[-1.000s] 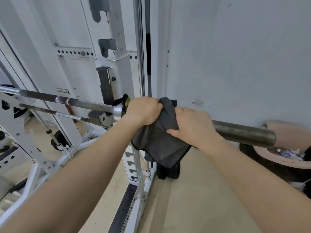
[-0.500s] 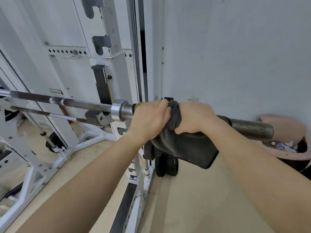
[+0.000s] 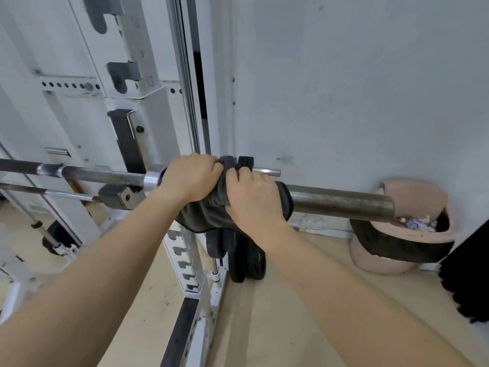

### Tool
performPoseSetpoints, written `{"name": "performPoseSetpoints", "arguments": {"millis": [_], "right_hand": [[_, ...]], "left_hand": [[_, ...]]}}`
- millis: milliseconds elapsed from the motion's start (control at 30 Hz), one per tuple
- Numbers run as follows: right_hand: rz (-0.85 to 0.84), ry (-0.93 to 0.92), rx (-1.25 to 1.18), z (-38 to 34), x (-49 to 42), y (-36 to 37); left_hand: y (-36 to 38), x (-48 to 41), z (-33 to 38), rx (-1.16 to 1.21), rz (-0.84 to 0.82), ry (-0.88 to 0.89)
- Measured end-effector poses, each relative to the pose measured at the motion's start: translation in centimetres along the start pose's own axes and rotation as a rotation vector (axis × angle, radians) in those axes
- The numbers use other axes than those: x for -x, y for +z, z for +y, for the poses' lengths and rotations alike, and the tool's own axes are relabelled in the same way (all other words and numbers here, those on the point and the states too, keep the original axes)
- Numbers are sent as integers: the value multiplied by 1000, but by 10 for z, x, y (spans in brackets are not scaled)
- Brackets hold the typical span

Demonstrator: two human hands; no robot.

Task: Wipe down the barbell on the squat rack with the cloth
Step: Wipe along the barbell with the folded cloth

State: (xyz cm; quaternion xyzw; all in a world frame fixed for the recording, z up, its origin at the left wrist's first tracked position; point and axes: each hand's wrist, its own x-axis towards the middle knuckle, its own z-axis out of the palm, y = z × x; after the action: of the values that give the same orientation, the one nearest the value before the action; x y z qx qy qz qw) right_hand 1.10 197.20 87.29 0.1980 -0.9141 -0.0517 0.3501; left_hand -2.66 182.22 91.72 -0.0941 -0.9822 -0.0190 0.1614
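Observation:
The barbell (image 3: pixel 341 200) lies across the white squat rack (image 3: pixel 148 120), its thick dark sleeve running out to the right. A dark grey cloth (image 3: pixel 209 211) is wrapped around the sleeve just right of the shiny collar (image 3: pixel 152 178). My left hand (image 3: pixel 191 177) clamps the cloth onto the sleeve beside the collar. Touching it on the right, my right hand (image 3: pixel 252 200) grips the cloth around the sleeve too. A fold of cloth hangs below both hands. The sleeve under the hands is hidden.
A grey wall stands close behind the bar. A cracked pink pot (image 3: pixel 402 229) with rubbish sits on the floor under the sleeve's end. Black weight plates (image 3: pixel 247 260) lean at the rack's foot. A thinner safety bar (image 3: pixel 53 193) runs below the barbell on the left.
The cloth hung loose below the bar a second ago; now both hands have bunched it tighter around the sleeve. My hands have stayed next to the collar.

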Motion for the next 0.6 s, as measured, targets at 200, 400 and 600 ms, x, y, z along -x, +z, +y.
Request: {"name": "performPoseSetpoints", "arguments": {"millis": [200, 400, 600], "right_hand": [[-600, 98, -294, 88, -1, -35], [-736, 307, -268, 182, 52, -61], [-353, 195, 69, 136, 64, -44]], "left_hand": [[6, 19, 50, -53, 219, 33], [19, 16, 163, 42, 300, 323], [22, 21, 129, 84, 328, 298]]}}
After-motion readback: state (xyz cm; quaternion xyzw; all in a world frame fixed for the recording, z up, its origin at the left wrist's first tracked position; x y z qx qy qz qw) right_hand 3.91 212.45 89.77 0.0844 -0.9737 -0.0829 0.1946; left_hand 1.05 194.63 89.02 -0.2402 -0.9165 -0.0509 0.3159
